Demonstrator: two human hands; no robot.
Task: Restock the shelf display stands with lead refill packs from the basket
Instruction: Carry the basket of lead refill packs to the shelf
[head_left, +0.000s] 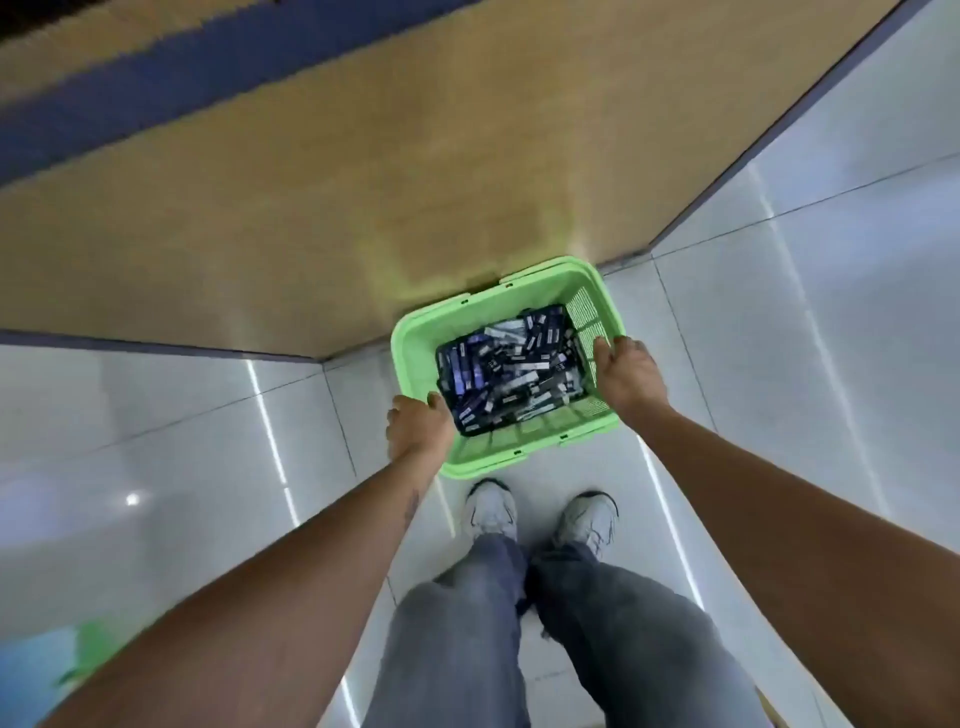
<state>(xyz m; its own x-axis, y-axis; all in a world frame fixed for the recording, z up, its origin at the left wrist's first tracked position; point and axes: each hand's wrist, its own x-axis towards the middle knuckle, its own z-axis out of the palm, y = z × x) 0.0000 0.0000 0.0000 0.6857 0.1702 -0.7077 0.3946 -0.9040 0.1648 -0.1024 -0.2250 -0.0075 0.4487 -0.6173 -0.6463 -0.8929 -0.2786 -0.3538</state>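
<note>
A light green plastic basket (415, 343) is low in front of my feet, over the white tiled floor. It is filled with several dark blue and black lead refill packs (506, 371) lying in a jumbled heap. My left hand (418, 426) grips the basket's near left rim, thumb inside. My right hand (628, 376) grips the right rim, fingers curled over its edge. Whether the basket rests on the floor or hangs just above it I cannot tell. No shelf display stand is in view.
A tan wooden panel (337, 208) with a dark base edge runs behind the basket and ends at a corner on the right. Glossy white floor tiles (156, 415) lie around me. My two white shoes (491, 512) stand just behind the basket. A green blur (85, 649) sits at the lower left.
</note>
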